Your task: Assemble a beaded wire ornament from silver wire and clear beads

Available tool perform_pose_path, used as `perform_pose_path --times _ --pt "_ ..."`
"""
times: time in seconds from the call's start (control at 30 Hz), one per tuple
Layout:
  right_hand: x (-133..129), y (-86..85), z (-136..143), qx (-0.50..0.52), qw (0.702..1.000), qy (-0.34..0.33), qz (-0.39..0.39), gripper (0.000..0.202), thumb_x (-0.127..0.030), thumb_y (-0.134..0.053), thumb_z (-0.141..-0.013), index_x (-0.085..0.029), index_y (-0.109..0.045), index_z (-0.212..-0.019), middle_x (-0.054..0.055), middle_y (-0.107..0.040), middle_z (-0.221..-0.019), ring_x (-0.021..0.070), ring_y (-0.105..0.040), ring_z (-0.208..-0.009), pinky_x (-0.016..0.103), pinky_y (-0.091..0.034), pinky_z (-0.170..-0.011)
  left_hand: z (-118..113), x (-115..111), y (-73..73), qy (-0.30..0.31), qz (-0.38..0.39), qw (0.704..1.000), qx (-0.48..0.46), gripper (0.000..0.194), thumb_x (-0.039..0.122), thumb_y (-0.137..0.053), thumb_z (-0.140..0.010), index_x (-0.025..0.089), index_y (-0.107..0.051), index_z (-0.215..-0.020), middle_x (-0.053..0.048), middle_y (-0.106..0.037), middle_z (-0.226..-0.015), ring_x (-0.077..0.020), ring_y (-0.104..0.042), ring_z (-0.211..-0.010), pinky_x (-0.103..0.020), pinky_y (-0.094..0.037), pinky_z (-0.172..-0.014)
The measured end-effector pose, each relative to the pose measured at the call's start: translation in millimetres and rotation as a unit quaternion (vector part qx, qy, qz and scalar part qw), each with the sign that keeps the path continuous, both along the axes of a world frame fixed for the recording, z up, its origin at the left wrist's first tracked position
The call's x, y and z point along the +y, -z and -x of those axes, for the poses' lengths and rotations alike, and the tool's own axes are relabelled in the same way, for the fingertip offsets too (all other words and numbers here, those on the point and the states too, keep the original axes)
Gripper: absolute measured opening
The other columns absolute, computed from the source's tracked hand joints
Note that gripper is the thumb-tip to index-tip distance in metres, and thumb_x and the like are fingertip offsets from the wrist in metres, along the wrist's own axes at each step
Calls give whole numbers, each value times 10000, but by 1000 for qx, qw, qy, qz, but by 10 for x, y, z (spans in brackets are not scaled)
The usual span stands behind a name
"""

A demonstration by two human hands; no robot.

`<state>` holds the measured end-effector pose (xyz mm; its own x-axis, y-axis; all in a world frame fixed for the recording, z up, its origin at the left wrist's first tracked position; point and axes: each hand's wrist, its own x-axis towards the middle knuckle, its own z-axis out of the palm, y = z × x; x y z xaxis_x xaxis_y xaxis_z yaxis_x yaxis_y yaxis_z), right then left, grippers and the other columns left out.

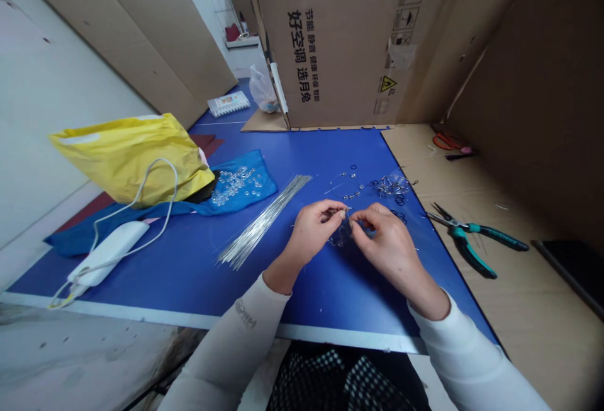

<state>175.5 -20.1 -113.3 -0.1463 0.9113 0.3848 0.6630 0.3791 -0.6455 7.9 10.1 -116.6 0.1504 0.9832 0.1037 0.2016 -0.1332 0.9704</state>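
Over the blue tabletop, my left hand [314,230] is closed in a pinch on a thin wire [348,214]. Close beside it, my right hand [391,244] pinches the same wire, thumb against fingers. Looped wirework [338,236] hangs below and between the fingertips; its finer shape is partly hidden. Just beyond the hands lies a wire ring with clear beads [352,196]. A tangle of wire pieces [394,185] and small black rings [399,199] sit past my right hand. Left of my left hand lies a bundle of straight silvery wires [267,222].
Clear beads [238,183] rest on a blue cloth [264,175] beside a yellow bag [136,159]. A white power strip [111,253] with its cord lies front left. Teal-handled pliers [472,253], red scissors [447,141] and a dark flat object [569,266] are on cardboard at right. A large carton [349,52] stands behind.
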Motion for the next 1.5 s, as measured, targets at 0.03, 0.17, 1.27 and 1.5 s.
perform_pose_path --times 0.03,0.17,1.27,1.5 --pt "-1 4 0 -1 1000 -1 -2 140 -196 -586 -910 -193 -718 -863 46 -614 -778 204 -586 -757 334 -431 -707 2 -3 -4 1 -1 1000 2 148 239 -673 -846 191 -769 -947 -63 -776 -965 -195 -706 -892 -333 -535 -863" --pt "-5 21 8 -5 1000 -4 -5 135 -193 -589 -909 -191 -718 -868 51 -619 -784 206 -586 -762 332 -434 -709 11 -7 -14 9 9 1000 -11 159 243 -677 -845 190 -772 -961 -66 -776 -969 -198 -704 -904 -343 -536 -869" --pt "-18 46 49 -3 1000 3 -3 145 -193 -600 -922 -167 -742 -913 45 -624 -787 207 -598 -768 329 -446 -710 -21 26 -17 3 98 987 -130 131 169 -695 -780 151 -735 -904 -39 -741 -848 -146 -665 -824 -329 -501 -878" --pt "-13 44 48 -3 1000 5 3 137 -182 -598 -914 -169 -731 -889 46 -625 -785 206 -599 -757 329 -442 -701 -24 14 -1 -7 86 991 -105 139 166 -694 -787 162 -742 -917 -53 -761 -907 -161 -684 -864 -330 -522 -868"
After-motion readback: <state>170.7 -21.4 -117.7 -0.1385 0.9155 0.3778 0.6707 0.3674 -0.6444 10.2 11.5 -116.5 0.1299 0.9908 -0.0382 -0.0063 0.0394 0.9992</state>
